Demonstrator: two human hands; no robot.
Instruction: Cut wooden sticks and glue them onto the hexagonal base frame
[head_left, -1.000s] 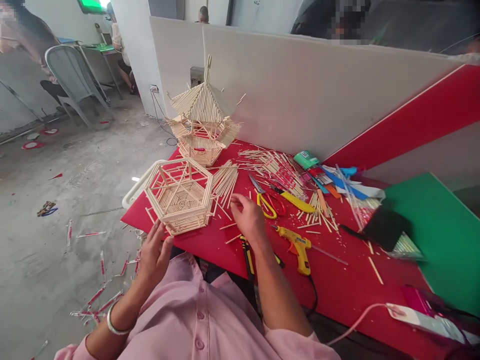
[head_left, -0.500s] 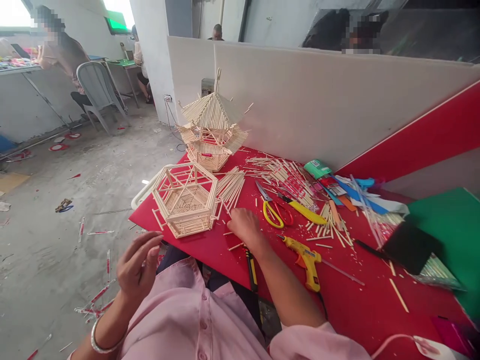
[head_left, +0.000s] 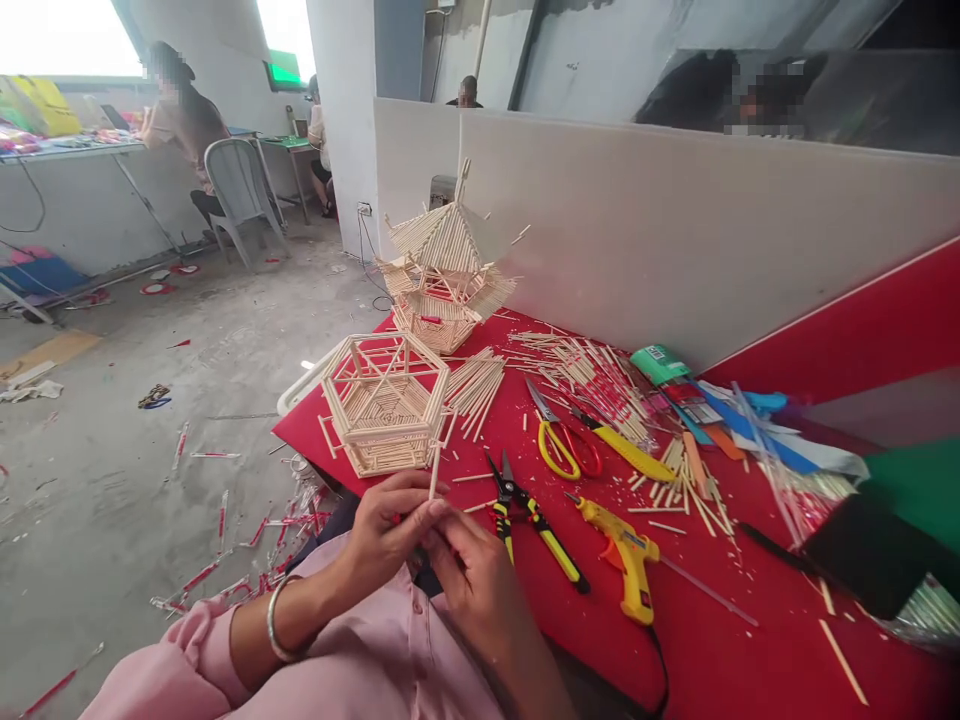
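Held upright between my two hands is a thin wooden stick (head_left: 434,474), in front of my body at the table's near edge. My left hand (head_left: 386,530) pinches it with thumb and fingers, and my right hand (head_left: 472,565) meets it at the stick's lower end, which the fingers hide. Just beyond my hands stands a hexagonal stick frame (head_left: 386,435) with a woven-looking stick base. Black-and-yellow hand shears (head_left: 544,530) lie spread to the right of my right hand. A few loose sticks (head_left: 474,477) lie near them.
A tiered stick pagoda (head_left: 450,245) stands behind the frame. To the right lie scissors (head_left: 559,445), a yellow-handled knife (head_left: 630,447), a glue gun (head_left: 626,560) with its cord, and stick piles (head_left: 480,390). Beyond is a white partition (head_left: 600,210). People sit further back.
My right hand has come back from the table beside the shears, which it partly covered. My left hand, loose in the air before, has moved right, and both hands now hold a stick.
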